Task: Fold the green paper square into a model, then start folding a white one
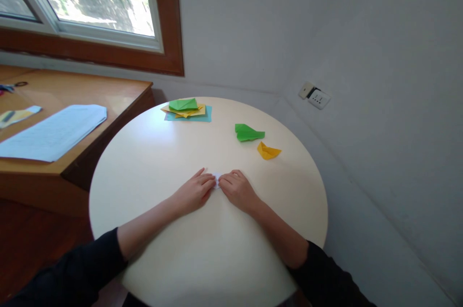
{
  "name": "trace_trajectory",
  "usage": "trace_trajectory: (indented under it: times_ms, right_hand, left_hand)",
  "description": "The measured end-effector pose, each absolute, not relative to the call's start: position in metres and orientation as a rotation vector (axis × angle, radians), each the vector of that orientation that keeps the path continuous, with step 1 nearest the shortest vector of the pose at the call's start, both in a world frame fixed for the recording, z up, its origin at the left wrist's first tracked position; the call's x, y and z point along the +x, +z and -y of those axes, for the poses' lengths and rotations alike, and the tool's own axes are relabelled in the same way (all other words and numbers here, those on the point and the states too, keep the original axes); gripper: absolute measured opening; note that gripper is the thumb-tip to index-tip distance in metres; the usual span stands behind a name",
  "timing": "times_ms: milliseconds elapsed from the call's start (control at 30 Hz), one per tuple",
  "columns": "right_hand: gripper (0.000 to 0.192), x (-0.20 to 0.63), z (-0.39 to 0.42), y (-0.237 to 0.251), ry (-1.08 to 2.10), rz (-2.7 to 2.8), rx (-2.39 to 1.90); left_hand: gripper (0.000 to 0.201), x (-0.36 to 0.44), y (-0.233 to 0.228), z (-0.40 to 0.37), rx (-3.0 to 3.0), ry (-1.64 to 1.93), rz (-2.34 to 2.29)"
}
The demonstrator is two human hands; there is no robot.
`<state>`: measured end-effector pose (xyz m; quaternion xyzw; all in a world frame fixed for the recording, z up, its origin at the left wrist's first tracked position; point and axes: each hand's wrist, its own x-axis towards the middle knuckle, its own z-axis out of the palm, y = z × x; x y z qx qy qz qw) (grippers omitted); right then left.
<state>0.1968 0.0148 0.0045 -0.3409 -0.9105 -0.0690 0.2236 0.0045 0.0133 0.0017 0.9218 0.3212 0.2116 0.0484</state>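
Observation:
A small piece of white paper [217, 180] lies on the round table [213, 249], mostly covered by my fingers. From the left, my left hand [197, 190] closes on it, fingertips together at the paper's edge and one finger lifted away. On the other side my right hand [238, 190] has its fingers bent onto the same paper. The two hands nearly meet, with only a strip of the paper showing between them. Its folds are too small to make out.
Beyond my hands lie a folded green paper [249, 133] and a folded yellow paper [268, 151]. Coloured papers [186, 108] are stacked at the table's far edge. A wooden desk [119, 86] on the left bears white sheets [54, 131] and scissors [14, 87]. Walls stand behind and right.

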Motion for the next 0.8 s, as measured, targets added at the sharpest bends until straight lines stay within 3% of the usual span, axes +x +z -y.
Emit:
trace_trajectory:
  times_ms: [267, 800]
  right_hand:
    - [0.008, 0.202, -0.011, 0.007, 0.018, 2.488, -0.889]
    - [0.009, 0.191, -0.018, 0.008, 0.533, 2.08, -1.103]
  left_hand:
    - [0.024, 0.0, -0.002, -0.007, 2.752, 0.662, -0.994]
    - [0.011, 0.015, 0.007, -0.016, 2.38, 0.791, -1.267]
